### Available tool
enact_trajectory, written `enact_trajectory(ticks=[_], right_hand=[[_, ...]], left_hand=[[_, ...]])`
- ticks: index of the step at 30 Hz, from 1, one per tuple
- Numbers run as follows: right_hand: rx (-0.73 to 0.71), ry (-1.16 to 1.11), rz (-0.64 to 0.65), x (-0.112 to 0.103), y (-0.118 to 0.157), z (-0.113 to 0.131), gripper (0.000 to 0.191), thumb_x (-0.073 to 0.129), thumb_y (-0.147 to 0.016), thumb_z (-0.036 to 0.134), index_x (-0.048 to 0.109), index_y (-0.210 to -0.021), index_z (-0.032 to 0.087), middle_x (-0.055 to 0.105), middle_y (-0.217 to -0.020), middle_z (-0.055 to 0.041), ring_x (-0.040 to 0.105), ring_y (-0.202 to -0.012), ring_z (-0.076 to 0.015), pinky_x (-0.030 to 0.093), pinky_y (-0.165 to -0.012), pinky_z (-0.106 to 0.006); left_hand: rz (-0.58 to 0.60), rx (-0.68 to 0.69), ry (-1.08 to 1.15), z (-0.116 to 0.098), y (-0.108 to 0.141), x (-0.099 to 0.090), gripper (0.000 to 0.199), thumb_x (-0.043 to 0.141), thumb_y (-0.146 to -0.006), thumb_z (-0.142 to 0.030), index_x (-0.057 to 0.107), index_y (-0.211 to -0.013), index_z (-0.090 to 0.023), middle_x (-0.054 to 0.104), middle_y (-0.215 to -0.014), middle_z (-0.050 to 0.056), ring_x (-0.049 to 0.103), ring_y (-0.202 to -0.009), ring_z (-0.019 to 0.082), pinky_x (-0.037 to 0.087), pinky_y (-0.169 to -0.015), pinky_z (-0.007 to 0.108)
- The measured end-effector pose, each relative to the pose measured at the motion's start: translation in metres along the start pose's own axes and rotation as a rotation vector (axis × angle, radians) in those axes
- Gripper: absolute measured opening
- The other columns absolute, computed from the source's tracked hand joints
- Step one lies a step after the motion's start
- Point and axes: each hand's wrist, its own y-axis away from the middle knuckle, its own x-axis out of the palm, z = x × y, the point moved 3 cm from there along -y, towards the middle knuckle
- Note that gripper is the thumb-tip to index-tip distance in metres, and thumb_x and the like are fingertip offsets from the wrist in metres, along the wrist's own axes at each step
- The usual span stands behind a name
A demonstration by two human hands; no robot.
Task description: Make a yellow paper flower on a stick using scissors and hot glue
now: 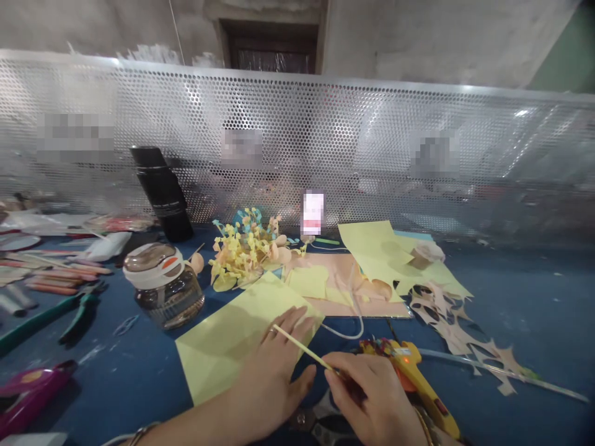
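Observation:
A sheet of yellow paper (232,337) lies at an angle on the blue table. My left hand (274,365) rests flat on its right part, fingers stretched out. Pinched in my right hand (372,390) is a thin yellow stick (302,348), which points up and left over the left fingers. Its lower end is hidden in my grip. Scissors (325,416) lie on the table between my hands, partly covered. Just beyond my right hand sits a yellow glue gun (423,384) with a lit orange light and a clear glue stick at its back.
A glass jar (167,291), a black bottle (162,192) and a bunch of small paper flowers (251,248) stand behind. Pliers (81,313) and a purple tool (35,396) lie left. Paper scraps (465,328) are at right. A perforated metal panel (372,142) closes the back.

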Motion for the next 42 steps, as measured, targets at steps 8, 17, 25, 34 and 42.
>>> enact_trajectory(ticks=[8,17,25,34,42], right_hand=[[-0.022,-0.011,-0.027,-0.001,-0.001,0.003,0.016,0.05,-0.09,0.024,0.064,-0.096,0.022,0.067,-0.061,0.0015,0.062,-0.053,-0.0159,0.045,-0.052,-0.027],[-0.022,-0.022,-0.018,-0.003,-0.003,0.002,0.015,0.05,-0.09,0.023,0.063,-0.096,0.022,0.068,-0.064,0.0008,0.062,-0.053,-0.0161,0.044,-0.051,-0.027],[-0.033,-0.011,-0.042,-0.003,-0.003,0.003,0.015,0.051,-0.089,0.022,0.064,-0.096,0.021,0.067,-0.062,0.0014,0.062,-0.053,-0.0156,0.044,-0.053,-0.027],[-0.029,0.009,-0.081,-0.003,-0.001,0.001,0.015,0.052,-0.089,0.023,0.064,-0.098,0.022,0.07,-0.068,0.0005,0.064,-0.058,-0.0169,0.047,-0.057,-0.028],[0.088,-0.06,0.018,-0.012,-0.01,0.005,0.015,0.05,-0.089,0.026,0.065,-0.092,0.023,0.063,-0.057,0.003,0.059,-0.05,-0.015,0.043,-0.051,-0.025]], left_hand=[[0.177,-0.175,-0.387,0.009,-0.007,0.008,0.07,0.054,-0.078,-0.035,0.036,-0.14,-0.008,0.036,-0.146,0.022,0.033,-0.134,0.036,0.033,-0.105,0.051],[0.253,-0.021,-0.442,-0.003,0.002,-0.004,0.06,0.037,-0.075,0.0,0.046,-0.133,-0.008,0.046,-0.14,0.019,0.044,-0.128,0.031,0.043,-0.1,0.043],[0.242,0.244,-0.539,-0.021,0.018,0.001,0.046,0.043,-0.082,-0.001,0.054,-0.125,-0.012,0.064,-0.122,0.016,0.062,-0.108,0.028,0.052,-0.089,0.037],[-0.141,0.475,-0.418,-0.025,0.027,-0.012,0.03,0.046,-0.092,-0.038,0.059,-0.074,-0.018,0.069,-0.071,0.002,0.066,-0.062,0.017,0.05,-0.056,0.027],[-0.062,0.133,0.033,-0.022,0.023,-0.011,0.027,0.029,-0.095,-0.02,0.048,-0.075,-0.02,0.059,-0.066,0.0,0.058,-0.055,0.013,0.042,-0.05,0.022]])
